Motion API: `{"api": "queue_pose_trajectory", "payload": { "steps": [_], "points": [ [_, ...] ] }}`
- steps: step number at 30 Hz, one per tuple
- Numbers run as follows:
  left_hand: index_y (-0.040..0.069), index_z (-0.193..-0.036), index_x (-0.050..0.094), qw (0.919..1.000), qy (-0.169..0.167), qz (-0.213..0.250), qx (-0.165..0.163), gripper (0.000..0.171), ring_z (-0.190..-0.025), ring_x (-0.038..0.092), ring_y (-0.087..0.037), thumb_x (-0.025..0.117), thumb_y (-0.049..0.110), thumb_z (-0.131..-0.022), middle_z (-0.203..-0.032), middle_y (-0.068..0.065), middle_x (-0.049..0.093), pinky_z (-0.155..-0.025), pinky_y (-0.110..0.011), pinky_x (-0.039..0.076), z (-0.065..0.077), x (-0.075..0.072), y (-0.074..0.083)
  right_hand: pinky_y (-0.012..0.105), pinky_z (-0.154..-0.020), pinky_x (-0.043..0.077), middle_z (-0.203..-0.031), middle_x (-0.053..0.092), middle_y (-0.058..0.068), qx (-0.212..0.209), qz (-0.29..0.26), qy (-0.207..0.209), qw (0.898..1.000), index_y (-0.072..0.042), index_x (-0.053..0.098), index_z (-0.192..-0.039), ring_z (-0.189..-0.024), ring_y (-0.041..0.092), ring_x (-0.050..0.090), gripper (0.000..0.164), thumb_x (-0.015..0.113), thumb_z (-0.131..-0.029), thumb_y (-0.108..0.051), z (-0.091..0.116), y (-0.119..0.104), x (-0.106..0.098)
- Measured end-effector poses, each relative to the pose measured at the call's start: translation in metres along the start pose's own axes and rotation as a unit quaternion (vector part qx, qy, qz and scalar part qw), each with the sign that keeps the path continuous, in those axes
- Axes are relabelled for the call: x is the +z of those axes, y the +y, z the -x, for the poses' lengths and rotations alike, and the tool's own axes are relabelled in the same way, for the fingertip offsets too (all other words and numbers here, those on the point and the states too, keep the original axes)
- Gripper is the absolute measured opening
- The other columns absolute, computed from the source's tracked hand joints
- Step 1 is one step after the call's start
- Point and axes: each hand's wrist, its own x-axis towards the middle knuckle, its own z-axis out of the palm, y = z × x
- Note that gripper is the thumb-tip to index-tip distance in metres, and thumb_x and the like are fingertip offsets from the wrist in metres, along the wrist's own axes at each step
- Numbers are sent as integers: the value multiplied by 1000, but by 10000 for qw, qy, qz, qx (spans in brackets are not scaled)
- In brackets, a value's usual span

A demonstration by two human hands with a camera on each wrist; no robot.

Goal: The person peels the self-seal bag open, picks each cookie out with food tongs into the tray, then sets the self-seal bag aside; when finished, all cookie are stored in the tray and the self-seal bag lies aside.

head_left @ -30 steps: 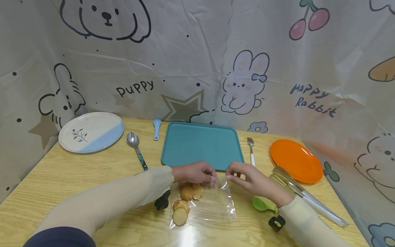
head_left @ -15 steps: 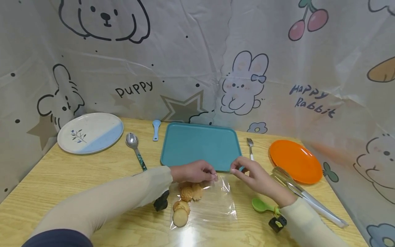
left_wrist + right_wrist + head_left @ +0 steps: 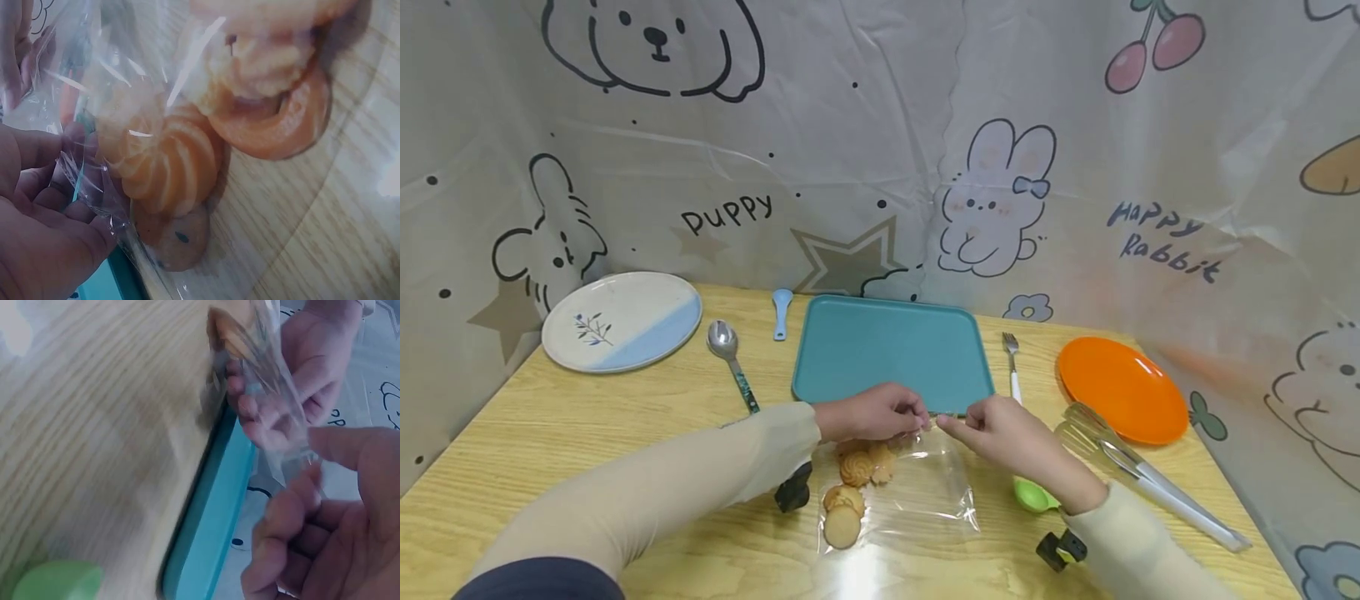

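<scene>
A: Nearest first. What's there?
B: Clear bag, near end on the table. Cookies inside, bunched along its left half, some overlapping.
A: Risk?
B: Breakage, I'd judge. A sharp tug on the film could knock them together.
A: Green spoon?
B: Right of the bag, partly behind the right wrist. A dropped forearm might nudge it.
A: Hands?
B: Close together at the bag's far edge, fingertips nearly meeting. Left hand pinches the film, thumb against fingers. Right hand pinches the edge too, thumb and forefinger tips only, other fingers curled.
A: Weak point?
B: That fingertip hold. Film looks thin and slick; could slide out. Hands pulling unevenly might tear it. Can't tell whether the two layers are parted; one pinch may have caught both.
A: Farther out?
B: Teal tray, just beyond the fingertips. A hand jerking forward, should the film slip, might bump its near rim.
</scene>
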Motion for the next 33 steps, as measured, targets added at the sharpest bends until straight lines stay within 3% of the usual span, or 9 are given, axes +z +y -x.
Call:
{"api": "queue_pose_trajectory", "payload": {
  "steps": [5, 8, 11, 14, 18, 20, 33],
  "points": [
    [-7, -98, 64, 9999, 45, -90, 73, 19, -62, 50, -13, 47, 2, -99, -89, -17, 66, -57, -22, 43, 1, 2, 3, 20, -44, 17, -48, 24, -9, 220, 68, 93, 9997, -19, 31, -53, -44, 6, 21, 58, 57, -92, -54, -3, -3, 6],
    [-6, -98, 64, 9998, 100, -179, 76, 19, -63, 50, -13, 48, 2, -98, -81, -14, 63, -57, -21, 44, 1, 2, 4, 20, -45, 21, -49, 28, -8, 2, 75, 75, 9999, -19, 35, -54, -45, 6, 25, 50, 59, -94, -37, -5, -3, 7],
    [-5, -98, 66, 9995, 168, -271, 91, 18, -68, 53, -11, 50, 3, -97, -85, -12, 66, -60, -20, 45, 3, 0, 3, 19, -45, 25, -50, 34, -8, -305, -121, -2, 9995, -17, 42, -56, -46, 6, 30, 40, 57, -93, -21, -7, -1, 6],
    [-2, -96, 68, 9963, 248, -787, 256, 16, -73, 53, -9, 53, 4, -95, -87, -10, 68, -66, -20, 45, 7, -4, 2, 19, -45, 31, -52, 40, -7, -527, -515, -203, 9971, -13, 48, -60, -47, 6, 36, 33, 55, -92, -14, -9, 3, 5],
    [3, -93, 69, 9849, 330, -1651, 406, 15, -77, 51, -8, 54, 6, -94, -88, -4, 67, -72, -20, 44, 16, -10, -4, 20, -46, 37, -57, 46, -4, -587, -1177, -547, 9898, -6, 53, -67, -49, 7, 41, 30, 52, -96, -15, -9, 9, 4],
    [4, -91, 69, 9817, 311, -1834, 416, 15, -77, 51, -8, 54, 6, -95, -88, -3, 67, -73, -22, 44, 20, -13, -7, 19, -47, 38, -59, 48, -3, -608, -1413, -646, 9860, -5, 52, -69, -50, 6, 42, 31, 53, -97, -17, -9, 13, 3],
    [5, -78, 66, 9692, 318, -2345, 679, 21, -70, 50, -4, 59, 14, -96, -76, -7, 68, -75, -20, 43, 28, -21, -16, 21, -50, 35, -56, 44, -4, -938, -1638, -1348, 9727, -2, 47, -68, -50, 4, 38, 36, 57, -97, -21, -3, 27, -12]
  ]
}}
